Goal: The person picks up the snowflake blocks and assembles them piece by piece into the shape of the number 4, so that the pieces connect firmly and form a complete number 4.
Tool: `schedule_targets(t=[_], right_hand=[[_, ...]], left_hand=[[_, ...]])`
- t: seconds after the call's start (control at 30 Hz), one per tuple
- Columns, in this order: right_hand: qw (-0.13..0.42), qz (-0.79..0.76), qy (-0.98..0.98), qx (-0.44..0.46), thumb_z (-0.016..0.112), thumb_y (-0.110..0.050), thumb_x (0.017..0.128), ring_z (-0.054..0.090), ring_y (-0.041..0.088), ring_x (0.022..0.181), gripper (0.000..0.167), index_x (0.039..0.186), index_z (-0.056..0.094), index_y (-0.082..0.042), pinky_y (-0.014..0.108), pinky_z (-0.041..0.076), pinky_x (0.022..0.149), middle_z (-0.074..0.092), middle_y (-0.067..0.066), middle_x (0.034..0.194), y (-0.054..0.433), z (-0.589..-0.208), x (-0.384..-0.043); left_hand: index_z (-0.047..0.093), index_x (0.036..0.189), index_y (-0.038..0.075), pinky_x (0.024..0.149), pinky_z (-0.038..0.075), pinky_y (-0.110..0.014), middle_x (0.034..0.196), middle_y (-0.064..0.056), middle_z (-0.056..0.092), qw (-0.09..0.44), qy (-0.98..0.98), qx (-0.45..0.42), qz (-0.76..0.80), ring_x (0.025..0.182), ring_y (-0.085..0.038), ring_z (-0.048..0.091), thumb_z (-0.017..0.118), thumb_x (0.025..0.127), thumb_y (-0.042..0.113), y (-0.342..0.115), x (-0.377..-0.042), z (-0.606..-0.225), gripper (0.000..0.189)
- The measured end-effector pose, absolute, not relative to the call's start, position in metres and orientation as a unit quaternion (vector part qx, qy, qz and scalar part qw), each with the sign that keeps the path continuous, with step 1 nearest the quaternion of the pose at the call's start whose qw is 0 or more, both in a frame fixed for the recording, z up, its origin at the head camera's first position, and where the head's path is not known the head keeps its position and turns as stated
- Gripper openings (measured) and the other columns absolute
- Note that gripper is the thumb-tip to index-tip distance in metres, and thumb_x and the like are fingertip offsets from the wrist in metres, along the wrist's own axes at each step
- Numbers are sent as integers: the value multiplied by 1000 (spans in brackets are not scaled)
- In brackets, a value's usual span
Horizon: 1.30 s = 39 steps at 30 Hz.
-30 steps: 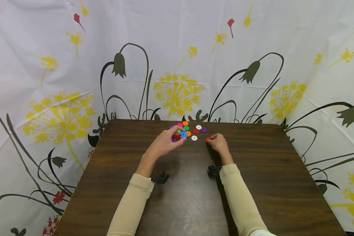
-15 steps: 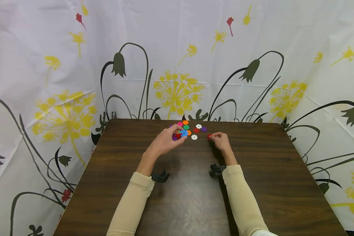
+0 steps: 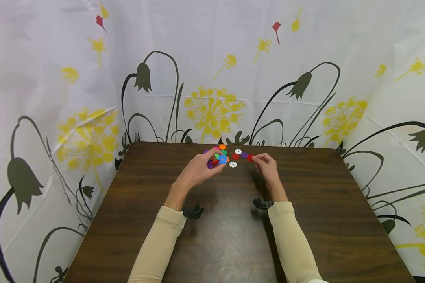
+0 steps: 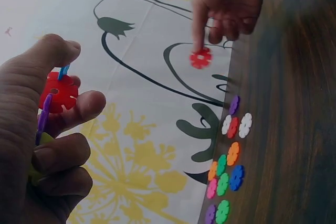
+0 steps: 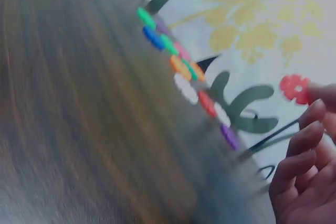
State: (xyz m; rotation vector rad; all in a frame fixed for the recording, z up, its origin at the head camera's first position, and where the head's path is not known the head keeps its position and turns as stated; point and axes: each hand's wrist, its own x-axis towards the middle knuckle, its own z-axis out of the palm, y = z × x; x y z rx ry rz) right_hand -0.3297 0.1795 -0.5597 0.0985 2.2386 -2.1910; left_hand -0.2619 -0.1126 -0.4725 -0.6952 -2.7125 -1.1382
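The left hand (image 3: 199, 169) grips a cluster of interlocked flower discs (image 4: 63, 93), seemingly to leave edges free; the right hand (image 3: 268, 167) pinches a red flower disc (image 5: 294, 88) by its rim, likely for the same reason; loose discs (image 4: 233, 153) lie on the surface (image 3: 226, 236) between and beyond them.

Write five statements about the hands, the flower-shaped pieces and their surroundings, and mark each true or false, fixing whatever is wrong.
1. The right hand pinches a red piece. True.
2. The left hand holds nothing. False: it grips several pieces, a purple piece among them.
3. A blue piece lies on the brown table. True.
4. The backdrop is plain white. False: it is printed with flowers.
5. The two hands are apart. True.
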Motion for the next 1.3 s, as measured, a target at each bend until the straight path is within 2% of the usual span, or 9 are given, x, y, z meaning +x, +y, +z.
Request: schedule_targets(t=[0.13, 0.3, 0.47, 0.57, 0.73, 0.97, 1.23, 1.3], right_hand=[[0, -731, 683, 14, 76, -33, 102, 54, 13, 74, 25, 111, 70, -11, 23, 48, 65, 62, -5, 83, 176, -550, -327], [3, -757, 653, -13, 76, -28, 103, 55, 13, 74, 15, 107, 71, -15, 23, 48, 63, 61, -7, 81, 168, -536, -323], [4, -769, 637, -53, 72, -20, 105, 51, 10, 66, 12, 105, 69, -9, 23, 42, 59, 59, -5, 75, 156, -522, -319], [9, -775, 629, -63, 70, -18, 106, 51, 8, 64, 14, 105, 68, -4, 22, 42, 58, 60, -5, 73, 151, -516, -316], [9, -781, 620, -77, 69, -17, 107, 52, 7, 64, 13, 104, 67, -5, 19, 44, 57, 62, -5, 73, 143, -508, -308], [0, -760, 634, -140, 69, -20, 107, 52, 10, 62, 13, 105, 68, -7, 20, 48, 57, 62, 1, 75, 134, -491, -297], [-3, -717, 667, -204, 68, -20, 108, 50, 21, 64, 13, 108, 69, -7, 21, 48, 59, 61, 14, 78, 130, -482, -293], [-4, -714, 670, -206, 67, -19, 108, 50, 22, 64, 12, 107, 69, -7, 21, 48, 59, 60, 14, 78, 129, -481, -293]], left_hand=[[63, 133, 22, 68, 51, -32, 83, 1, 66, 57, -889, -237, -387, 70, -15, 58, 74, 103, 32, -112, -262, -470, 33], [62, 128, 22, 66, 50, -31, 79, 0, 63, 55, -886, -241, -393, 67, -15, 57, 74, 103, 28, -112, -263, -468, 28], [62, 127, 20, 68, 52, -30, 81, -1, 66, 52, -883, -245, -396, 68, -14, 58, 73, 102, 27, -110, -264, -467, 28], [62, 126, 19, 71, 55, -31, 88, -1, 71, 46, -881, -244, -403, 71, -14, 61, 73, 103, 28, -110, -264, -467, 28], [62, 124, 19, 72, 56, -31, 91, 0, 72, 39, -879, -241, -409, 72, -15, 63, 72, 103, 33, -109, -264, -466, 27], [62, 120, 15, 65, 52, -31, 82, -1, 65, 46, -873, -254, -414, 67, -16, 58, 72, 103, 30, -107, -265, -463, 25], [62, 121, 12, 65, 50, -28, 82, -1, 64, 46, -874, -253, -413, 67, -15, 55, 73, 103, 30, -105, -266, -460, 28], [62, 122, 11, 66, 51, -28, 84, -1, 66, 42, -872, -252, -417, 67, -14, 56, 74, 103, 28, -105, -267, -459, 28]])
